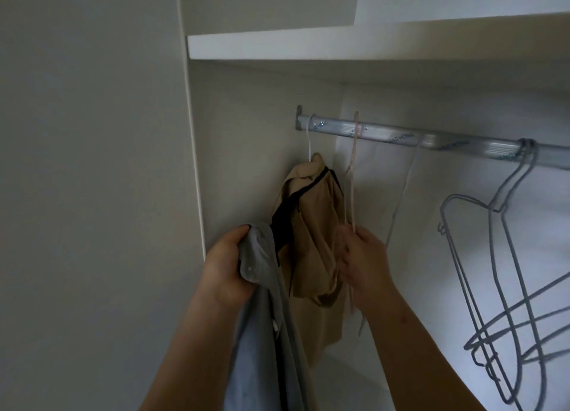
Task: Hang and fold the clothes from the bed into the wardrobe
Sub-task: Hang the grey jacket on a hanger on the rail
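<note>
So, left hand [226, 265] grips shirt [262, 333] — right hand [364, 262] holds hanger [351, 170].

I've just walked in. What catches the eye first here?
Two hands meet mid-frame: the left hand grips a grey shirt, and the right hand holds a pink hanger hooked on the rail. Between them a beige garment hangs at the rail's left end. Bare grey hangers dangle at the right.
</note>
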`<state>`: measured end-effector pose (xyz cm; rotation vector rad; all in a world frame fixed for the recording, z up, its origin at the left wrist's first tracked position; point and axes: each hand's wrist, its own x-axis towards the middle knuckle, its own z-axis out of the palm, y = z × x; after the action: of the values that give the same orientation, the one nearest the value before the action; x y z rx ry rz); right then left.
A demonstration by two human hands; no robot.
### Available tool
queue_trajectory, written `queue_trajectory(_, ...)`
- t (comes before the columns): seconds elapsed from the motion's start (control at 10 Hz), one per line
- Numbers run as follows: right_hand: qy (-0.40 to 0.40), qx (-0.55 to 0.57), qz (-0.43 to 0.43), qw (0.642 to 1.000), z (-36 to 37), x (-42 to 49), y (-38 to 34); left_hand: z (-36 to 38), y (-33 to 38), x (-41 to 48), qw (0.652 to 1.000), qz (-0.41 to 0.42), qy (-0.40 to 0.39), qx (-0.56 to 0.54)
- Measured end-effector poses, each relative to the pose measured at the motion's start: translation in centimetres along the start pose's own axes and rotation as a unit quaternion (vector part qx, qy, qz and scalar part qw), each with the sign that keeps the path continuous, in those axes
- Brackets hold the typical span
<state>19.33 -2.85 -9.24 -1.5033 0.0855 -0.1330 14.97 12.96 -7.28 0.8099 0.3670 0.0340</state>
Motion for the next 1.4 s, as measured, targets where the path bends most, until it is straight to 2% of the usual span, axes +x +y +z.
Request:
queue_trajectory(0.1,0.011,0.005,-0.023,1.0,-0.4,-1.2,-0.5,-0.2,0.0,-0.7,0.999,-0.01,-0.03,0.02)
queue_trajectory(0.2,0.015,-0.003,-0.045,0.999,-0.6,-3.1,-0.8,-0.7,0.0,-2.1,1.0,-0.003,-0.023,0.011)
queue_trajectory(0.3,0.01,-0.008,-0.069,0.998,-0.3,-5.9,-0.9,-1.7,-0.1,-3.1,0.999,0.012,-0.016,0.044)
queue_trajectory(0.5,0.017,-0.022,-0.094,0.995,-0.6,-13.8,0.5,-4.0,-0.2,-9.1,0.993,-0.012,-0.035,0.108)
queue_trajectory(0.8,0.09,-0.133,-0.084,0.983,-5.0,-27.1,4.5,-8.8,-4.3,-14.9,0.973,-0.088,-0.15,0.151)
queue_trajectory(1.0,0.062,-0.198,-0.084,0.975,-8.3,-32.7,4.7,-8.0,-6.4,-18.2,0.964,-0.099,-0.197,0.15)
queue_trajectory(1.2,-0.024,-0.217,-0.019,0.976,-13.7,-37.4,4.0,-6.5,-9.4,-22.9,0.954,-0.132,-0.218,0.157)
queue_trajectory(1.4,0.052,-0.223,0.037,0.973,-18.9,-41.6,6.4,-7.0,-11.3,-25.2,0.945,-0.209,-0.242,0.068)
